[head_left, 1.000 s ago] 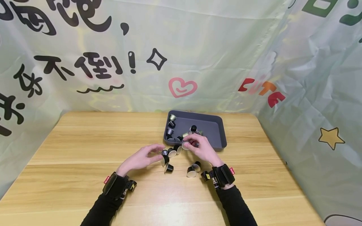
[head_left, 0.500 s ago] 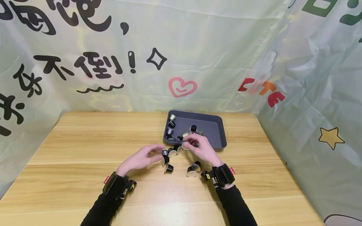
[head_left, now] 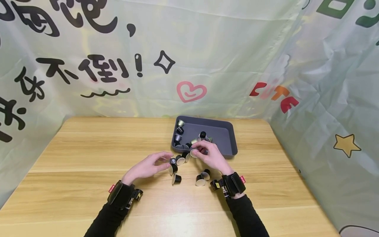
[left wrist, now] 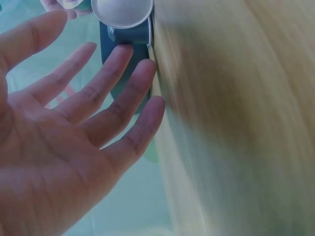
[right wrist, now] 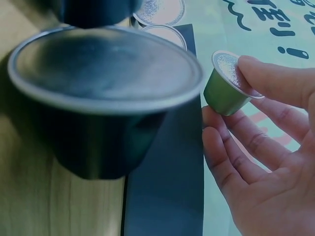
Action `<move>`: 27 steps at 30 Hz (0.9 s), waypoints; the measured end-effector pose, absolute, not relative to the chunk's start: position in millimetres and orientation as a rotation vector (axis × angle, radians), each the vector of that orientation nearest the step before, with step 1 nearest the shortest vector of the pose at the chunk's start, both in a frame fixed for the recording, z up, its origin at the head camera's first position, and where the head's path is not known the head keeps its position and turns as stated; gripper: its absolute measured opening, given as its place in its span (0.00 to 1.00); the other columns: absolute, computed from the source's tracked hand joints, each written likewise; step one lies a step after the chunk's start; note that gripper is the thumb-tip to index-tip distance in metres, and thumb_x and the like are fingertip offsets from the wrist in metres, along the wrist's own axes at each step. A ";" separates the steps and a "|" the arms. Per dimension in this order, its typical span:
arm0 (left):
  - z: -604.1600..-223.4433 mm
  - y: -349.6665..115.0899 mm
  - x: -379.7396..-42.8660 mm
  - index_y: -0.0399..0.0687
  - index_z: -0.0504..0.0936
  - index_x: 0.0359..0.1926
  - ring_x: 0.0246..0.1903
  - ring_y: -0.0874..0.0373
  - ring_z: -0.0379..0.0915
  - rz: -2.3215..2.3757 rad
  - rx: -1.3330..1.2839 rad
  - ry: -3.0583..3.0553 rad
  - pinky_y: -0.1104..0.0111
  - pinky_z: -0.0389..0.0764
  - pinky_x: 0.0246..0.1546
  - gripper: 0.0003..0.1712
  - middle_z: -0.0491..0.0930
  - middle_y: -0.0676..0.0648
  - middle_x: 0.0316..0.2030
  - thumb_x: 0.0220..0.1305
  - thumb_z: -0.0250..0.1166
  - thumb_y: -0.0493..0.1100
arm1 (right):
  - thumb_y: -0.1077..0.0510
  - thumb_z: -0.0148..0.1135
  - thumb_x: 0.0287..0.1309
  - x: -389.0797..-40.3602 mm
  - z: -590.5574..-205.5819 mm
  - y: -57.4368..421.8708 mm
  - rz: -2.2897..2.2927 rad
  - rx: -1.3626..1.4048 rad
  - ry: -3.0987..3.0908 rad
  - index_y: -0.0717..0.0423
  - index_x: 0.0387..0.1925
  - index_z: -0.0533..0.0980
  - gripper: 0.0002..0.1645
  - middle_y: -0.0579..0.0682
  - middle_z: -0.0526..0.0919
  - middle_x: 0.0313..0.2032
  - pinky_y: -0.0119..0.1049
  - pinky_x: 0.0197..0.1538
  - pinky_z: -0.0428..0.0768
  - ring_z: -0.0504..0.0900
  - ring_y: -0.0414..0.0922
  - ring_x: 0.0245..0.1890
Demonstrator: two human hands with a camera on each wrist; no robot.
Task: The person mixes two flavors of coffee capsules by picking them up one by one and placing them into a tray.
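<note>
In the right wrist view my right hand (right wrist: pixel 275 142) pinches a green coffee capsule (right wrist: pixel 224 91) between thumb and fingers, its foil lid turned toward the thumb. In the head view that hand (head_left: pixel 208 154) is over the front edge of the dark grey tray (head_left: pixel 222 126). My left hand (head_left: pixel 146 166) hovers left of the loose capsules, fingers spread and relaxed. Its fingertips are right at a black capsule (head_left: pixel 173 169) and a small dark one (head_left: pixel 173 161). The left wrist view shows the open palm (left wrist: pixel 54 162), with a capsule (left wrist: pixel 123 12) beyond the fingertips.
Several capsules stand or lie in the tray, including a black one (head_left: pixel 202 134) and a grey one (head_left: pixel 177 138). A black capsule (head_left: pixel 176 179) lies nearer on the wooden table (head_left: pixel 103 141). Two others, one at the front (head_left: pixel 200 180), lie by the right wrist. A printed cloth (head_left: pixel 225 65) hangs behind.
The black capsules beside my left fingertips have shifted slightly toward me, and the nearest one has turned a little. Both hands stay almost in place, the right still holding its capsule.
</note>
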State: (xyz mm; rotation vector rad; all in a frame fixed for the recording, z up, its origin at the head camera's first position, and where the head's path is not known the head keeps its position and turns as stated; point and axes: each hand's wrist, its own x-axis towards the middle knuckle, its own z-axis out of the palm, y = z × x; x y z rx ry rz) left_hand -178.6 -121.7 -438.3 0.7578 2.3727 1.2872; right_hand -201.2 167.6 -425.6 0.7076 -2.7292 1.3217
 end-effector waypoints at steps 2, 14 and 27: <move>-439.2 -120.5 -178.8 0.39 0.69 0.69 0.63 0.37 0.73 1.285 0.761 2.370 0.43 0.73 0.67 0.29 0.74 0.34 0.65 0.73 0.59 0.49 | 0.58 0.67 0.64 -200.7 -426.5 168.3 1.304 0.701 -2.736 0.57 0.48 0.83 0.13 0.51 0.85 0.40 0.28 0.41 0.81 0.82 0.40 0.36; -442.0 -123.3 -179.6 0.37 0.69 0.69 0.62 0.39 0.74 1.289 0.774 2.375 0.46 0.75 0.67 0.29 0.74 0.35 0.65 0.74 0.59 0.46 | 0.56 0.67 0.64 -202.6 -432.6 161.3 1.215 0.749 -2.722 0.54 0.47 0.84 0.12 0.49 0.86 0.42 0.34 0.42 0.81 0.80 0.40 0.36; -438.9 -123.0 -178.7 0.38 0.69 0.69 0.63 0.38 0.74 1.282 0.763 2.369 0.45 0.74 0.67 0.28 0.75 0.34 0.65 0.74 0.59 0.46 | 0.56 0.67 0.64 -200.7 -430.3 162.4 1.227 0.717 -2.739 0.55 0.48 0.84 0.13 0.49 0.86 0.43 0.34 0.42 0.79 0.78 0.40 0.37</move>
